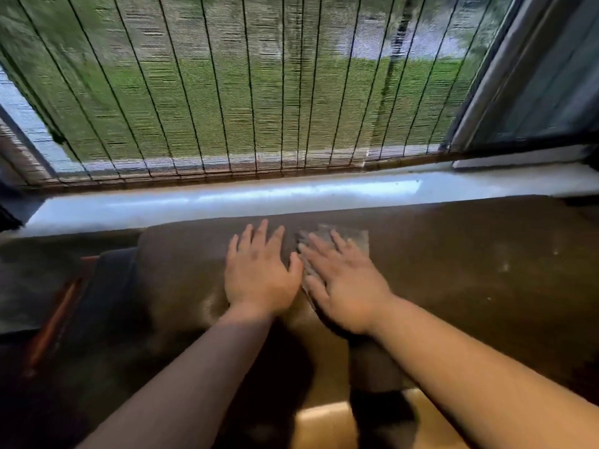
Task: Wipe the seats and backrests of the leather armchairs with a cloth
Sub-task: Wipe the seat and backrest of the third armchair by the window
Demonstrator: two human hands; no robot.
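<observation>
A person's two bare hands lie flat, side by side, on the top of a brown leather armchair backrest that stands just beside a window. The right hand presses down with straight, spread fingers on a small grey cloth, a thin squarish piece whose far edge and corner show beyond the fingertips; the blur makes its weave hard to read, though it looks like a light, slightly mottled fabric. The left hand rests directly on the leather just beside it, fingers straight and slightly fanned, its thumb almost touching the cloth. The leather is smooth and dull-sheened, with pale scuffs and specks towards the right. Behind the backrest runs a glossy white windowsill, and above it hangs a woven slatted blind bound by dark vertical cords, with green grass showing through. At the left, a dark cushion with an orange-brown strip lies lower down.
</observation>
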